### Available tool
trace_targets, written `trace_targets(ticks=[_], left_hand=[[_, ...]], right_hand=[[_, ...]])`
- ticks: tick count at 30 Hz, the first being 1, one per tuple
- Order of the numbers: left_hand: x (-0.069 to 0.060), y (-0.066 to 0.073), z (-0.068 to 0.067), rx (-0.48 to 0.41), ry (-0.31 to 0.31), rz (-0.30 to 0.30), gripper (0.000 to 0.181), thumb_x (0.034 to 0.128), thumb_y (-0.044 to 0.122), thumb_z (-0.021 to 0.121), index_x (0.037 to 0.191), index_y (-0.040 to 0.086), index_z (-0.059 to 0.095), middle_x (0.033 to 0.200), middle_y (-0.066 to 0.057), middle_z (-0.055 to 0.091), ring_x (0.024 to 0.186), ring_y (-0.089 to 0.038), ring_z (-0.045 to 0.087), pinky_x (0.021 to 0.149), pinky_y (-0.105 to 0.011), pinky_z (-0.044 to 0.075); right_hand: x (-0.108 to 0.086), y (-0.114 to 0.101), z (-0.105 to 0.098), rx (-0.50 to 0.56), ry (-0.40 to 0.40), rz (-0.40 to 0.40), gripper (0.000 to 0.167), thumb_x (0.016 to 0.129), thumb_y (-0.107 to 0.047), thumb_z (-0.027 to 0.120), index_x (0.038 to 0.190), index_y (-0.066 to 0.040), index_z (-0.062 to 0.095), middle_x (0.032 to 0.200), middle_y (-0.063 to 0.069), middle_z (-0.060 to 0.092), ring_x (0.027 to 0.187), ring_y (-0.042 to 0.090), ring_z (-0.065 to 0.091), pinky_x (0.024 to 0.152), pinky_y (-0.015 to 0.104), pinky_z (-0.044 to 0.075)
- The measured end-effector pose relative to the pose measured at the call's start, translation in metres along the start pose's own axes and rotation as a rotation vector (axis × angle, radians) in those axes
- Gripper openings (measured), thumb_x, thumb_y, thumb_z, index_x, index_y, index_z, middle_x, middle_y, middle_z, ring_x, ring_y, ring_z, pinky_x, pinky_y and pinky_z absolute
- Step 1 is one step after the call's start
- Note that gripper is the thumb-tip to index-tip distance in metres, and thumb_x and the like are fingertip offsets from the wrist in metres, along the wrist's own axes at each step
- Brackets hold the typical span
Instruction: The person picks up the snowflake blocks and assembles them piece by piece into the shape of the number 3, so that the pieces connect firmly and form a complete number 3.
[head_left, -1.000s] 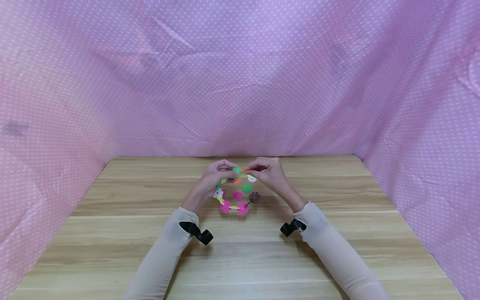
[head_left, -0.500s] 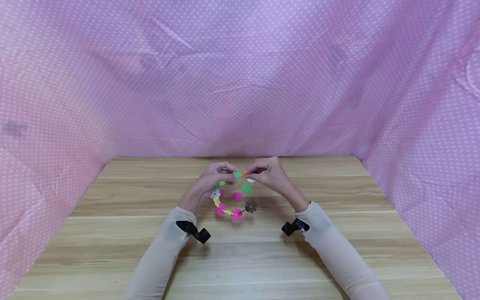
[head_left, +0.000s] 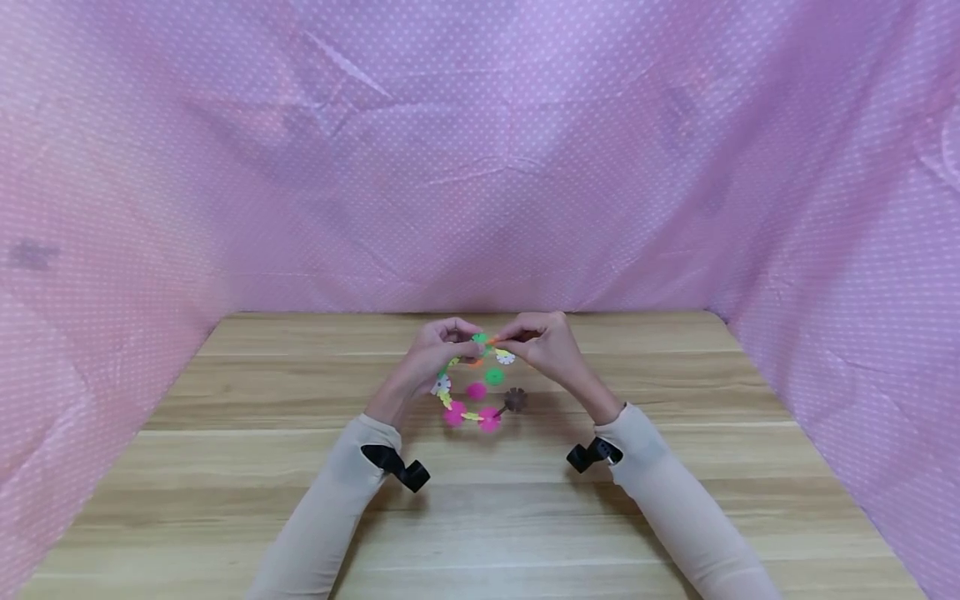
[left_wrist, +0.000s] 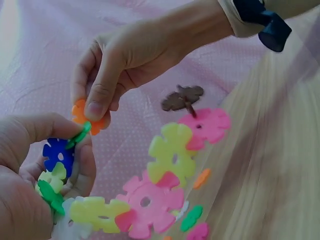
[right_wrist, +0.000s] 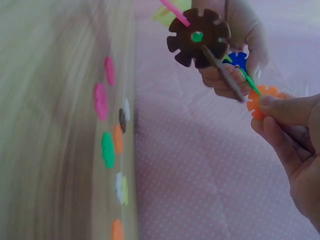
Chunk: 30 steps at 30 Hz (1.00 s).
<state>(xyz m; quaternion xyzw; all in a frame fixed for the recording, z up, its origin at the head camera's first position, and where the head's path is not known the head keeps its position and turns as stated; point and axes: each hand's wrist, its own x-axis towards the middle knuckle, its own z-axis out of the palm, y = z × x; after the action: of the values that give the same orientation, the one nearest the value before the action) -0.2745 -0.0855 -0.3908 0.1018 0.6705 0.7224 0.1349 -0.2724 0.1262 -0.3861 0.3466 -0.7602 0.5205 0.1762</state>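
Observation:
A curved chain of interlocked, notched plastic flower discs hangs above the table. My left hand [head_left: 438, 354] pinches the green disc [left_wrist: 80, 134] at one end, beside a blue disc [left_wrist: 56, 154]. My right hand [head_left: 549, 348] pinches an orange flower disc [right_wrist: 255, 104] between thumb and forefinger. In both wrist views the orange disc's edge meets the green disc; I cannot tell how deeply the slots fit. Pink [left_wrist: 145, 204], yellow [left_wrist: 172, 152] and white discs follow along the chain. Brown discs [right_wrist: 182, 40] form its free end.
Loose flower discs lie on the wooden table [head_left: 480, 517] below and behind the chain, among them a green one [head_left: 493, 377] and a pink one [head_left: 476, 391]. Pink dotted cloth [head_left: 480, 167] encloses the table's back and sides.
The hanging chain swung left and toward me, then back right and away. Both hands shifted slightly with it. Each keeps its pinch on the same disc.

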Motion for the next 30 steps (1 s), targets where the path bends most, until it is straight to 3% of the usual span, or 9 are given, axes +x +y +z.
trace_targets(ticks=[9, 14, 19, 23, 30], left_hand=[[0.006, -0.006, -0.006, 0.054, -0.059, -0.017, 0.020, 0.0883, -0.004, 0.069, 0.105, 0.005, 0.066, 0.089, 0.002, 0.066, 0.080, -0.012, 0.066, 0.080, -0.025, 0.057], [0.010, -0.014, -0.016, 0.088, -0.091, -0.070, 0.023, 0.0874, -0.002, 0.073, 0.108, 0.005, 0.066, 0.090, 0.003, 0.070, 0.083, -0.011, 0.068, 0.092, -0.039, 0.057], [0.010, -0.019, -0.023, 0.129, -0.102, -0.093, 0.026, 0.0895, 0.000, 0.073, 0.114, 0.003, 0.066, 0.095, 0.003, 0.070, 0.089, -0.013, 0.069, 0.108, -0.057, 0.047], [0.010, -0.020, -0.025, 0.159, -0.121, -0.084, 0.027, 0.0910, 0.005, 0.073, 0.117, 0.003, 0.066, 0.099, 0.001, 0.067, 0.092, -0.014, 0.067, 0.108, -0.058, 0.048], [0.011, -0.021, -0.025, 0.199, -0.131, -0.067, 0.032, 0.0930, 0.010, 0.073, 0.121, -0.003, 0.065, 0.100, -0.002, 0.066, 0.092, -0.013, 0.064, 0.100, -0.049, 0.053]], right_hand=[[0.000, 0.008, -0.011, 0.069, -0.149, 0.223, 0.007, 0.083, -0.001, 0.082, 0.089, -0.001, 0.078, 0.086, 0.015, 0.077, 0.076, 0.027, 0.072, 0.069, 0.028, 0.061], [0.004, 0.018, -0.025, 0.013, -0.310, 0.337, 0.019, 0.084, -0.003, 0.082, 0.101, 0.001, 0.076, 0.097, 0.022, 0.076, 0.086, 0.027, 0.073, 0.072, 0.025, 0.060], [0.003, 0.035, -0.046, -0.069, -0.425, 0.416, 0.027, 0.086, -0.001, 0.079, 0.111, 0.007, 0.071, 0.106, 0.027, 0.073, 0.094, 0.030, 0.072, 0.078, 0.025, 0.060], [0.002, 0.048, -0.057, -0.115, -0.486, 0.466, 0.028, 0.089, 0.001, 0.075, 0.114, 0.011, 0.068, 0.105, 0.026, 0.072, 0.098, 0.035, 0.070, 0.082, 0.029, 0.060], [0.000, 0.070, -0.062, -0.214, -0.595, 0.462, 0.030, 0.085, 0.002, 0.077, 0.113, 0.009, 0.069, 0.103, 0.025, 0.072, 0.097, 0.035, 0.069, 0.087, 0.037, 0.060]])
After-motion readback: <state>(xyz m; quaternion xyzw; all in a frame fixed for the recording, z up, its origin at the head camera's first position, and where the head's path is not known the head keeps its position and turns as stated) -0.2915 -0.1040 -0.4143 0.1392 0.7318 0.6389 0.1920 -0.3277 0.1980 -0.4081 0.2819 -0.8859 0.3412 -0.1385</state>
